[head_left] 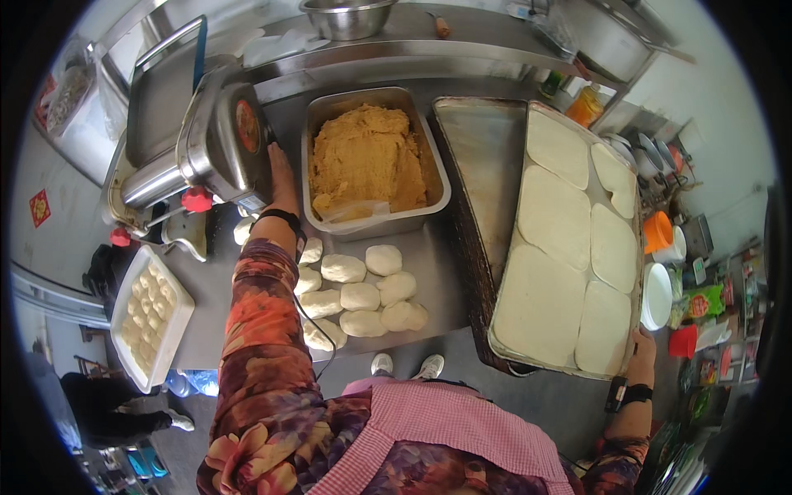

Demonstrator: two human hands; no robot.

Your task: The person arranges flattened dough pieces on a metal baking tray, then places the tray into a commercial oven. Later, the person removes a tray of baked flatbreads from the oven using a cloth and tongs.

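Note:
My left hand lies flat, fingers stretched out, against the side of a steel dough roller machine with red knobs. At the right, my right hand is closed on the edge of a baking tray near its near corner; some fingers are hidden. Several flat pale dough sheets cover this tray, which overlaps a bare dark-rimmed tray. Between my arms, several dough pieces sit in rows on the steel table. Behind them stands a deep metal pan of crumbly yellow-brown filling.
A white box of small dough balls stands at the table's left edge. On the back shelf are a steel bowl and a wooden-handled tool. Buckets and shelves line the right. Another person's legs show at lower left.

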